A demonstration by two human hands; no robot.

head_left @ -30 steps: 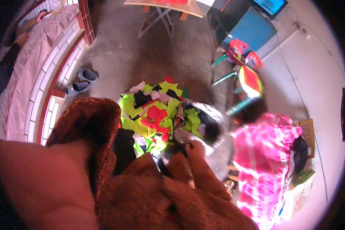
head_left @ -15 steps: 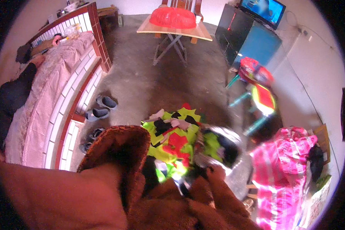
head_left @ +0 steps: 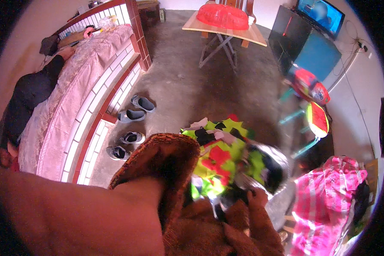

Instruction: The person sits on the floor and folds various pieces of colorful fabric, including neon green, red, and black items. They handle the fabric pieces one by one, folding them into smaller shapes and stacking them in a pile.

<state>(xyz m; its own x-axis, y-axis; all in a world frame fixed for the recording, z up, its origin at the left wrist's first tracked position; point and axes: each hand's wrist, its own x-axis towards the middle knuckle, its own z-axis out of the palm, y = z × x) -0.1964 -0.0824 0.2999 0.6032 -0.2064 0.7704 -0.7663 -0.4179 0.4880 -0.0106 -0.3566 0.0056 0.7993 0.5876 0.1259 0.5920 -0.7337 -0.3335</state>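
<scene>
Held the right hand (head_left: 257, 199) low with curled fingers, near the pale-rimmed container (head_left: 281, 157); could not tell whether pinching anything. Had the left arm (head_left: 85, 209) raised from a wide brown sleeve (head_left: 181, 155), with the left hand out of view. Saw the pile of cloth scraps (head_left: 219, 160), yellow-green, red, black and white, just left of the container; saw grey shoes (head_left: 132, 115) farther left.

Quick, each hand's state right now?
Left hand: out of view, state cannot be told.
Right hand: visible, but whether open or closed cannot be told.
</scene>
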